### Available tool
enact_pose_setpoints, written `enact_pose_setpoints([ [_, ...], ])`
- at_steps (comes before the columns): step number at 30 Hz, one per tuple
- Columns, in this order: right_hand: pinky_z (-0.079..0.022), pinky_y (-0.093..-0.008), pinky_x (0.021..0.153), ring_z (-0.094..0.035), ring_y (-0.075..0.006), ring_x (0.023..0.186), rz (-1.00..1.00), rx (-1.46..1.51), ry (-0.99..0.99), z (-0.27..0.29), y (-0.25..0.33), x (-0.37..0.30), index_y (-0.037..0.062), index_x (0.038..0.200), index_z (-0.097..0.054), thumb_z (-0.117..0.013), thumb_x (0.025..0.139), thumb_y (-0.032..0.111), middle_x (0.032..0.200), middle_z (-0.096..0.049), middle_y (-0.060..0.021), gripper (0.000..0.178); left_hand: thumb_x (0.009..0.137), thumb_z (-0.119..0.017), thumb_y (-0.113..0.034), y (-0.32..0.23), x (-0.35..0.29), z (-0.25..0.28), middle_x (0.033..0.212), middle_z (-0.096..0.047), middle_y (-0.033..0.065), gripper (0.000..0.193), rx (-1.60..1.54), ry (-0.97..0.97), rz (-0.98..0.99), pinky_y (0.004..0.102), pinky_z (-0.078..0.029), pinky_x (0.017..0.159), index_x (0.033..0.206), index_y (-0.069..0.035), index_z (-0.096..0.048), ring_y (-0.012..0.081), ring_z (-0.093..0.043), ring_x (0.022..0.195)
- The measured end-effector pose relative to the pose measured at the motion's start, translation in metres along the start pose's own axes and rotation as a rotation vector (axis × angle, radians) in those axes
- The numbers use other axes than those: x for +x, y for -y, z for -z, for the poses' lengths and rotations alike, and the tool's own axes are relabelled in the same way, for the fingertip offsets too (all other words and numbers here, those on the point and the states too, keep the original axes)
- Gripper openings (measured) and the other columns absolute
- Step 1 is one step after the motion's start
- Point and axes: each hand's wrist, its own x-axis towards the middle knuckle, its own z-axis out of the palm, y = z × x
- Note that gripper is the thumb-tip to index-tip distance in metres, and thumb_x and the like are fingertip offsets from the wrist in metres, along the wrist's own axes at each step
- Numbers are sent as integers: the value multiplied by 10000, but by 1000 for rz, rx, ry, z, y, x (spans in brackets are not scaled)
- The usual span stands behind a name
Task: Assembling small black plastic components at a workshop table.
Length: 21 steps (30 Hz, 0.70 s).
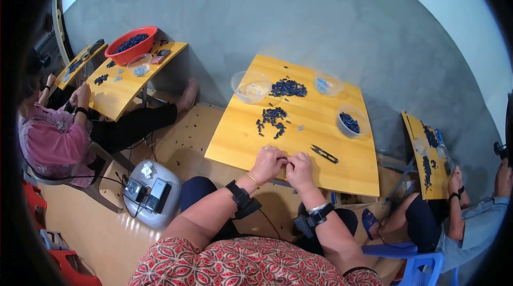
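Note:
Over the front edge of the yellow wooden table (235,139), my left hand (269,163) and my right hand (300,170) meet fingertip to fingertip. Both are closed in a pinch around a small dark piece (285,160), mostly hidden by the fingers. Beyond them lies a loose group of small dark-blue cylindrical pieces (272,121), with a denser pile (289,88) farther back. A few tiny clear bits (300,127) lie to the right of the nearer group. Black thread snips (324,153) rest on the wood just right of my right hand.
On my table stand a clear bowl (233,89), a clear tub of pale bits (327,85) and a tub of dark pieces (350,122). People work at tables left (120,91) and right (439,185). A grey stool (170,208) carrying devices stands at my left.

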Motion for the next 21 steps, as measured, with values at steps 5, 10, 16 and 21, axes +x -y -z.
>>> enact_pose_setpoints([
  [5, -404, -399, 633, -491, -296, 683, 70, 5, -5, 10, 1, -6, 49, 688, -600, -553, 668, 51, 659, -517, -105, 52, 648, -642, -67, 2, 2, -1, 657, -571, 116, 59, 19, 16, -52, 374, -419, 644, 691, -38, -615, 290, -531, 688],
  [10, -430, -411, 620, -541, -327, 668, -249, 194, 141, 17, -11, 22, 27, 733, -596, -538, 734, 94, 687, -569, -141, 88, 663, -632, -85, -7, 3, 5, 688, -578, 97, 68, 65, 28, -88, 367, -396, 688, 714, -45, -610, 268, -536, 701],
  [16, -432, -439, 678, -565, -343, 724, -239, -49, 14, -23, -16, 33, 48, 845, -576, -472, 798, 130, 743, -605, -167, 140, 666, -593, -100, -6, 0, 0, 659, -544, 69, 38, 118, 77, -103, 346, -373, 684, 656, -74, -568, 247, -528, 692],
  [21, -412, -445, 679, -549, -337, 727, -202, -57, 13, -24, -16, 31, 60, 835, -580, -466, 789, 102, 754, -604, -148, 130, 655, -584, -87, -7, 0, 1, 656, -538, 67, 21, 83, 82, -76, 351, -364, 698, 646, -74, -569, 246, -524, 695],
])
